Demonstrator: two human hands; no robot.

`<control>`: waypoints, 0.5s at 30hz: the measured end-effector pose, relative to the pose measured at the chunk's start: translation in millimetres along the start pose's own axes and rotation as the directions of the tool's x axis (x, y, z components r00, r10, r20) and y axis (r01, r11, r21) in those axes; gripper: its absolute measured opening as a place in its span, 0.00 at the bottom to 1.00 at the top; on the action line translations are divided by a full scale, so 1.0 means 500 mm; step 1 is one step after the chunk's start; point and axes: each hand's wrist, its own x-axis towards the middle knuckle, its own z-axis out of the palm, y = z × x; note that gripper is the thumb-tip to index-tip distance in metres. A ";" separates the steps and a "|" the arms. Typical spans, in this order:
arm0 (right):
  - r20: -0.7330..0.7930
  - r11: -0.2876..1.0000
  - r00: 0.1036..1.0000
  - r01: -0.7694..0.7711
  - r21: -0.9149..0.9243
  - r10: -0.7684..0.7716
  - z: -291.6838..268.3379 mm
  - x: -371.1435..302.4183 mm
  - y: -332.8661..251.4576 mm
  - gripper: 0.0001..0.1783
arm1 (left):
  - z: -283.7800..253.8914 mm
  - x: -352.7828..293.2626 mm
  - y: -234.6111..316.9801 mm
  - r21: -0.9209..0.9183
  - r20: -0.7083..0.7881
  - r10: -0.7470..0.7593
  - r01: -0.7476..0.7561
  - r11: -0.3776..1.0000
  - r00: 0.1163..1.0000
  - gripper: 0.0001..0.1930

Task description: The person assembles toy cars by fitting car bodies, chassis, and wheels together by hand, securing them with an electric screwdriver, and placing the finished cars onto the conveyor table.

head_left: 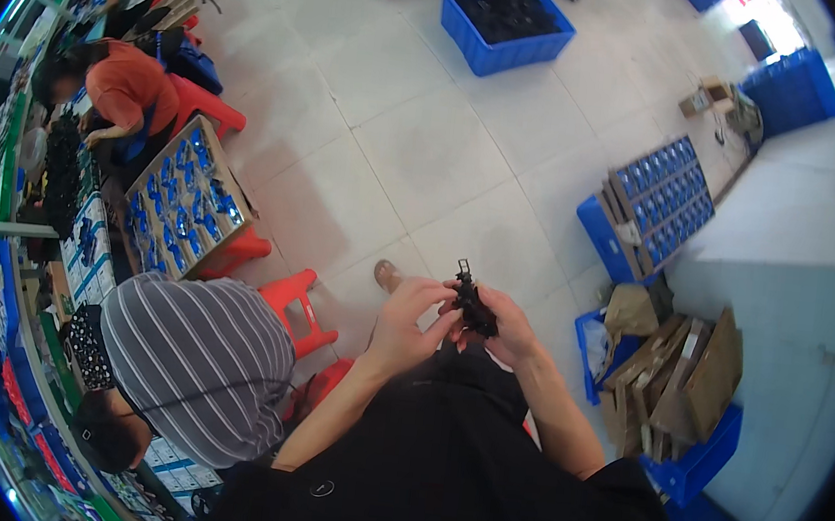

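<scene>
Between my two hands, over my lap, is a small black part with a narrow rectangular loop at its far end. I cannot make out its exact kind. My right hand is closed round its right side, palm turned in. From the left, my left hand pinches at the same part, thumb and forefinger brought close to its edge. The fingertips partly cover it. Both forearms come up from below, out of black short sleeves.
Beside me on the left, a person in a striped shirt sits at a long workbench. Red stools and a cardboard tray of blue parts stand near. Ahead is a blue crate of black pieces. On the right are stacked trays and folded cardboard.
</scene>
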 end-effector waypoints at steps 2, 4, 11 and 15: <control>-0.036 1.000 0.999 0.000 0.002 0.000 0.037 0.068 -0.030 0.28 | -0.051 0.066 -0.017 0.008 0.035 0.025 -0.026 1.000 0.999 0.12; -0.056 1.000 0.998 0.003 -0.018 -0.004 0.065 0.148 -0.065 0.26 | -0.108 0.136 -0.055 0.047 0.061 0.060 -0.062 0.997 0.996 0.11; 0.008 0.993 1.000 -0.020 -0.118 0.021 0.147 0.364 -0.192 0.22 | -0.251 0.314 -0.134 -0.015 0.028 0.146 -0.145 0.989 0.989 0.09; 0.117 0.971 0.991 -0.033 -0.236 0.062 0.159 0.540 -0.251 0.20 | -0.333 0.407 -0.193 0.026 -0.107 0.057 -0.055 0.998 0.993 0.09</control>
